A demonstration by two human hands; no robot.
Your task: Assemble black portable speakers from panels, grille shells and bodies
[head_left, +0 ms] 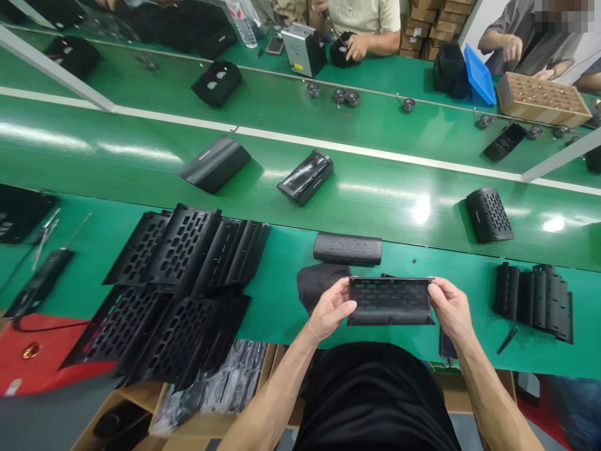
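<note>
A black perforated panel (390,302) is held level between my two hands, just above the green table's front edge. My left hand (332,308) grips its left end, thumb on the inner face. At its right end, my right hand (449,307) pinches the upper corner. Right behind the panel lies a black slotted casing (347,248). A crumpled black cloth (319,283) sits beside and partly behind my left hand. Stacks of black perforated panels (183,250) are on the left, and more black panels (535,297) stand in a row on the right.
Beyond the table runs a green belt (375,203) carrying black casings (305,176). A screwdriver-like tool (44,279) lies far left, a small black pen-like object (508,339) at right. Open cartons (122,407) are below the edge. Other people work across the belt.
</note>
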